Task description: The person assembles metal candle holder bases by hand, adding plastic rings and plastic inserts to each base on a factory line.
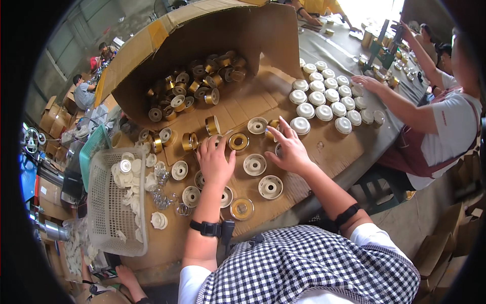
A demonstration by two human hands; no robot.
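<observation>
Spools (238,141), brass-and-cream, scattered on cardboard sheet (324,152) beneath my left hand (214,161) and right hand (288,148), fingers spread, pinching nothing; probably light, rigid, roll-prone; best gripped by the flanges.

A black-and-white checked apron (314,268) is worn over white short sleeves (377,235). A black wristband (206,228) is seen lower centre; a black band (346,215) lower right.

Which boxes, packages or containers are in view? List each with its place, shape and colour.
Large cardboard box: tipped on its side behind both hands, brown, spilling brass-coloured spools.
Plastic basket: left of the left hand, rectangular, pale mesh, holding white caps.
Stacked cartons: far left, brown.
</observation>
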